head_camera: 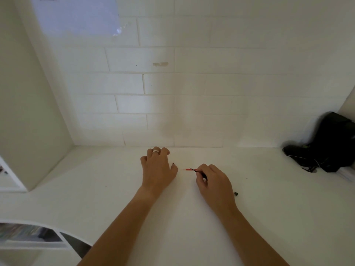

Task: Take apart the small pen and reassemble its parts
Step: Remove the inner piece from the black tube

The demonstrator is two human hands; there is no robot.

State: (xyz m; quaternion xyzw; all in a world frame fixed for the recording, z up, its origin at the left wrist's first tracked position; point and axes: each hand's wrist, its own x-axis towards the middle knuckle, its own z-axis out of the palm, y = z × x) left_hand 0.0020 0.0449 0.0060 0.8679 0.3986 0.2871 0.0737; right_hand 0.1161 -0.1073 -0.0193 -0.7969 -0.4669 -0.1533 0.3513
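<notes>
My right hand (213, 182) pinches a thin dark pen part (197, 172) with a pointed tip aimed left, just above the white desk (172, 217). A short red tube (189, 169) lies on the desk right at that tip. My left hand (158, 167), wearing a ring, rests palm down on the desk to the left, fingers curled; a tiny dark piece (173, 163) shows at its thumb, and I cannot tell whether it is held. A small black cap piece (235, 193) lies on the desk to the right of my right wrist.
A black bag (326, 146) with cords sits at the back right corner. A white brick wall (192, 93) closes the back. A white cabinet side (28, 112) stands at the left, with shelves (28, 235) at the lower left.
</notes>
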